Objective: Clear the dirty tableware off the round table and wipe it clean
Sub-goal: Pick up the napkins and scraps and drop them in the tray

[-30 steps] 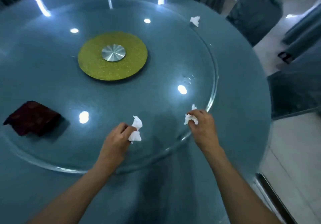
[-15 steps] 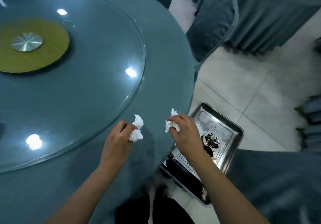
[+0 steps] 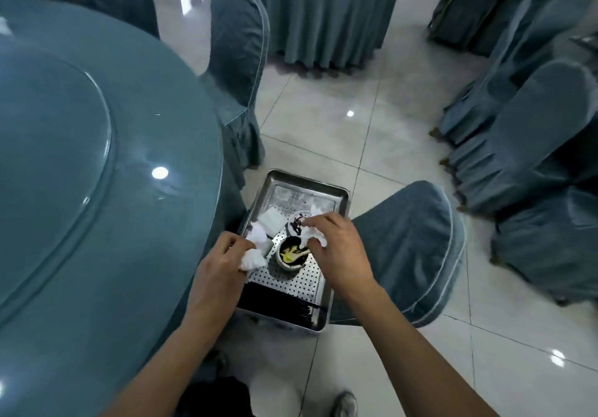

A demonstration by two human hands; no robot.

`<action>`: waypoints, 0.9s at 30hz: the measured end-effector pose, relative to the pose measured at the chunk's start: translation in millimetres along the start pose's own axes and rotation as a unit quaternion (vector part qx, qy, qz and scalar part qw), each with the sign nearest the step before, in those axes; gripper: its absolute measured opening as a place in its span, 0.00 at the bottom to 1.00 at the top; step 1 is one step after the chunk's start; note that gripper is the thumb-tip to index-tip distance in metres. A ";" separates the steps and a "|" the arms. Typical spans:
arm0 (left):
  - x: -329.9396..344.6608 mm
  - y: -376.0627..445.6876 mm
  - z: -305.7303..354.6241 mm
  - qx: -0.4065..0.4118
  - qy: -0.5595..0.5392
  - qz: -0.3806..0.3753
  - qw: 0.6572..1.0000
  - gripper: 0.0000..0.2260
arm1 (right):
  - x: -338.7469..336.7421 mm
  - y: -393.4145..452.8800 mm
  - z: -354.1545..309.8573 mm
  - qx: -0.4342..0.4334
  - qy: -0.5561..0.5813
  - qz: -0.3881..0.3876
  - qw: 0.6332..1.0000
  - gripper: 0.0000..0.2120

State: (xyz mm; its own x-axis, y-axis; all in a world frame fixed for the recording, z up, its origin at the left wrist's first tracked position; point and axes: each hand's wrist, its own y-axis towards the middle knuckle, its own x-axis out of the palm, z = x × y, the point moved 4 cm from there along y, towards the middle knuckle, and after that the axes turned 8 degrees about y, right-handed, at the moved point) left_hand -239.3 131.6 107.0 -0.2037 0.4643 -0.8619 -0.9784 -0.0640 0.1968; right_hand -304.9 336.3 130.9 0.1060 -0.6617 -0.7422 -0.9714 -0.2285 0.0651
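Both hands are hanging over the steel tray on the floor, beside the round counter. Left hand is pinching a crumpled white napkin between curled fingers. Right hand is gripping a second napkin wad, fingers curled round it, right above the bowl.

Tray contents: a dirty bowl with yellow scraps and a white spoon in it, a second soiled dish behind it, partly hidden by the right hand, a flat white napkin, and a bundle of dark chopsticks lying along the near edge.

Progress, judging from this view: the visible part of the counter and its glass turntable is showing no tableware, so clearing looks mostly done. One small white scrap at the far left edge could be another napkin, too small to tell. Both wads are not yet released; they're probably going into the tray next. No wiping cloth in sight here, so I'm reading the wipe-down as still to do.

Rest of the counter is out of frame, can't confirm it.
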 end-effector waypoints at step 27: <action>195.7 112.1 321.3 -0.043 0.005 -0.013 0.999 0.16 | -271.3 54.1 295.2 -0.042 0.010 0.033 0.999 0.12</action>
State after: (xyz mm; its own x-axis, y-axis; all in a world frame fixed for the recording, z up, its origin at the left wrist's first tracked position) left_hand -377.2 499.2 110.6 -0.1775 0.4579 -0.8711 -0.9829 -0.1270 0.1335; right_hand -449.0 714.2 138.9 0.0473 -0.6907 -0.7216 -0.9554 -0.2420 0.1690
